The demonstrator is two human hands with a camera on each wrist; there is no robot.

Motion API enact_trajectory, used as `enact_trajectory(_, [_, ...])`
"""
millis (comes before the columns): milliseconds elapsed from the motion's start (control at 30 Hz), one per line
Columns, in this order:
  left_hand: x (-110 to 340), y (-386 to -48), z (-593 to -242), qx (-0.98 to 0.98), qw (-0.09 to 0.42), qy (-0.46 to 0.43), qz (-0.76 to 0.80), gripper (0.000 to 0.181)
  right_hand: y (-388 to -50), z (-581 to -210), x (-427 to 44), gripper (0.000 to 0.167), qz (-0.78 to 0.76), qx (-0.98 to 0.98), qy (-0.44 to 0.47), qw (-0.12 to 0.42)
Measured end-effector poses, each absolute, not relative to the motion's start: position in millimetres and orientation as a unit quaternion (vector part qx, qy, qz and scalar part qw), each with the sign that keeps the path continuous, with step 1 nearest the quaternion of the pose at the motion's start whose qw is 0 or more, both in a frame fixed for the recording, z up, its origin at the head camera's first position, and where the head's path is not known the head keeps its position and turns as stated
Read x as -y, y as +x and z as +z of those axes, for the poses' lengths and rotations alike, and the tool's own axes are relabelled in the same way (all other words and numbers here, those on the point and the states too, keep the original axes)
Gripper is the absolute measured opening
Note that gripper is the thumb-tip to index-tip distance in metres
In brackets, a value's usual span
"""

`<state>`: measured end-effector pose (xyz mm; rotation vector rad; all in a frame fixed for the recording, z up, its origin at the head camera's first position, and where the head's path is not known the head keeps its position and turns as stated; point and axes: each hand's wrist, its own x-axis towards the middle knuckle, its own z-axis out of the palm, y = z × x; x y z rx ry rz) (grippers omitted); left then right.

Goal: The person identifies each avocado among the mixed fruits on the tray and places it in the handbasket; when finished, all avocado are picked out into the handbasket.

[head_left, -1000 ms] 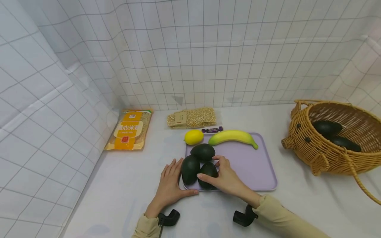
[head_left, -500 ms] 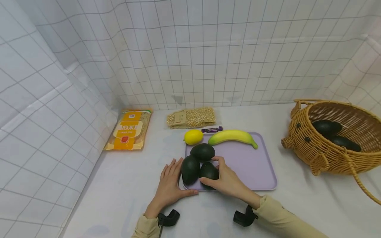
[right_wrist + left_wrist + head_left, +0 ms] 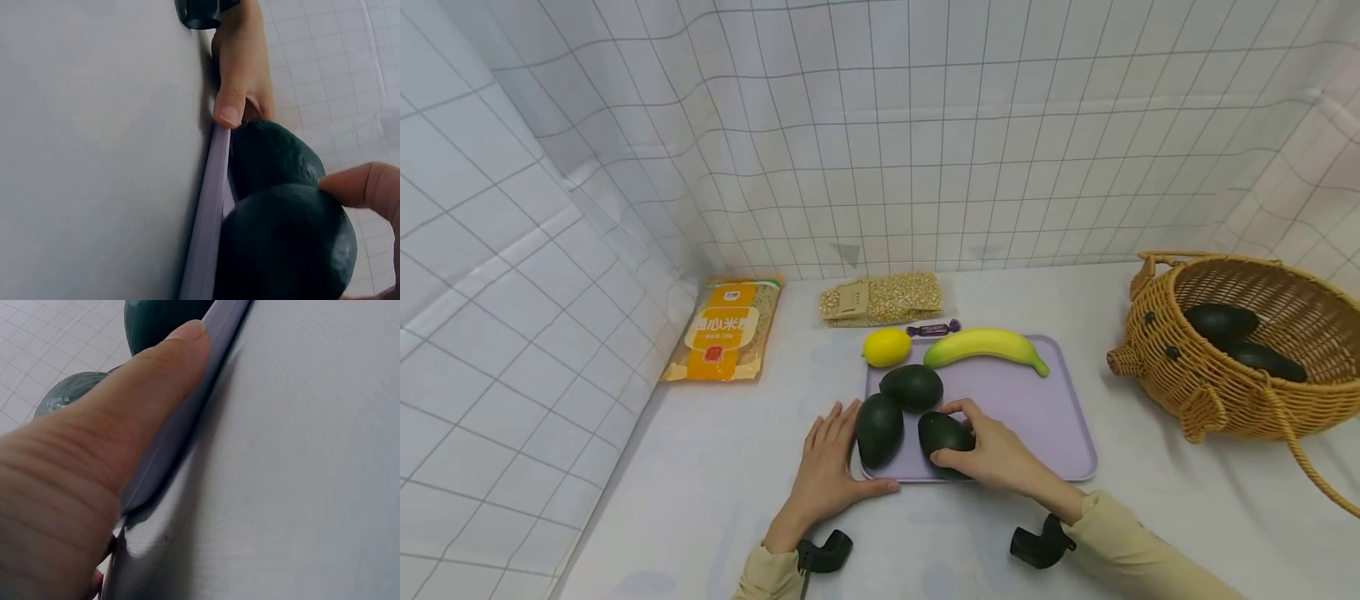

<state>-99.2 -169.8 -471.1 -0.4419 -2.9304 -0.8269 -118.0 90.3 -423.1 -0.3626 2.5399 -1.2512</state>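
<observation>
My right hand [image 3: 992,454] grips a dark green avocado [image 3: 942,433] near the front edge of the lilac tray [image 3: 1030,408]. To its left lies a second avocado [image 3: 878,429], and a third avocado [image 3: 912,387] sits behind these two. With fingers spread straight, my left hand [image 3: 827,467] rests at the tray's front left corner; in the left wrist view its thumb [image 3: 156,375] lies against the tray rim [image 3: 169,434]. The right wrist view shows the gripped avocado [image 3: 287,244] close up, with a fingertip on it. A banana [image 3: 985,346] lies across the tray's back edge.
A lemon [image 3: 887,347] sits at the tray's back left corner, near a purple-wrapped candy [image 3: 933,328]. Behind are a bag of pale kernels [image 3: 895,298] and an orange food packet [image 3: 722,333]. At right, a pig-shaped wicker basket [image 3: 1187,367] contains two avocados [image 3: 1222,323].
My right hand has moved right along the tray with its avocado, opening a gap from the other two. The left hand has stayed in place.
</observation>
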Motion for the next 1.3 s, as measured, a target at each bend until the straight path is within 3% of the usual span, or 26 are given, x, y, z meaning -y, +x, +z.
enact_trajectory(767, [168, -97, -474, 0.95, 0.029, -0.141, -0.277, 0.118, -111, -429, -110, 0.051, -0.467, -0.856, -0.172, 0.142])
enact_trajectory(1300, [170, -99, -473, 0.952, 0.027, -0.141, -0.269, 0.118, -115, -387, -163, 0.053, -0.463, -0.865, -0.176, 0.083])
